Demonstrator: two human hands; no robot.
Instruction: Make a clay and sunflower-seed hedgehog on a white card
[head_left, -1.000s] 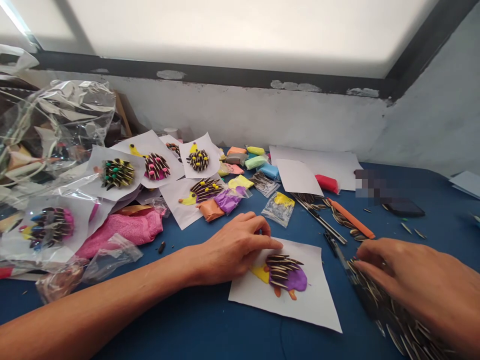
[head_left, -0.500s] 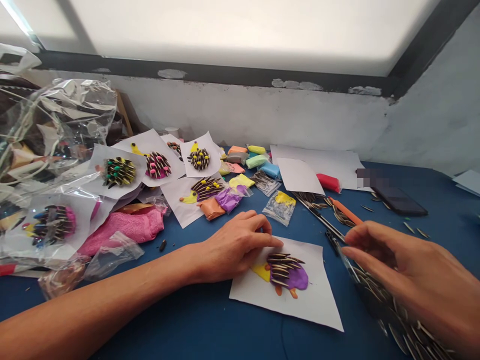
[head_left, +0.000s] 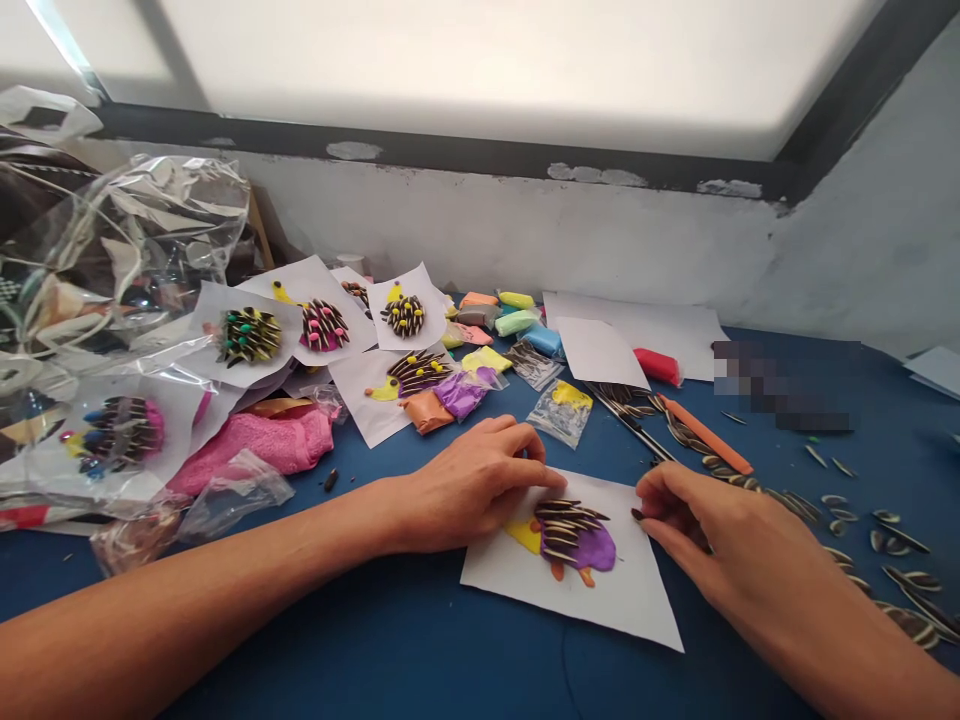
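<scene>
A white sheet of paper [head_left: 637, 615] lies on the blue table, bearing a clay hedgehog [head_left: 597, 548] with a purple body, a yellow snout and orange feet. Striped sunflower seeds [head_left: 566, 530] stick in rows over the left and upper part of the body; the purple at the right is bare. Resting on the sheet's upper left corner is my left hand [head_left: 491, 485], its index finger stretched out and the other fingers loosely bent. My right hand [head_left: 720, 530] pinches a dark sunflower seed [head_left: 637, 514] between thumb and fingertips, just above the sheet's right edge.
Loose sunflower seeds [head_left: 907, 620] lie at the right, beside an orange craft knife [head_left: 705, 434]. Bagged clay [head_left: 465, 393] and blank paper [head_left: 600, 352] are farther back. Finished seed hedgehogs [head_left: 251, 335], a pink cloth [head_left: 262, 450] and plastic bags [head_left: 150, 220] crowd the left.
My right hand has moved left from the loose seeds to the sheet's right edge, and a seed now shows in its pinch. My left hand stays on the paper.
</scene>
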